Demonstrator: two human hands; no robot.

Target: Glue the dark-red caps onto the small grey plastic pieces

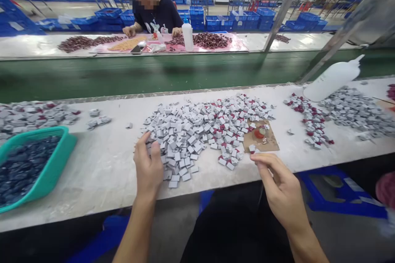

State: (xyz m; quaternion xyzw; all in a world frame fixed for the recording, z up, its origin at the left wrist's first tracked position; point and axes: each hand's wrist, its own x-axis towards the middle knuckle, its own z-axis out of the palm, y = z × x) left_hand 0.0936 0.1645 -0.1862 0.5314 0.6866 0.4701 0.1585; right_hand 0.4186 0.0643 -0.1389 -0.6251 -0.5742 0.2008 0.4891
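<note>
A wide heap of small grey block-like pieces [182, 131], some with dark red parts, lies on the white table in front of me. My left hand [148, 168] rests at the heap's left edge, thumb and forefinger apart; its other fingers are partly hidden. My right hand [279, 183] is closed in a pinch, with a small grey piece [252, 148] at its fingertips. Just beyond those fingertips lies a brown cardboard square [271, 141], bearing a small round container with something orange-red [259, 132].
A teal basket [69, 144] of dark blue pieces stands at left. At right, a white squeeze bottle [333, 78] leans over more grey pieces [361, 111]. Beyond a green strip [154, 74], a person [154, 12] works at another table. A metal post [284, 12] rises at right.
</note>
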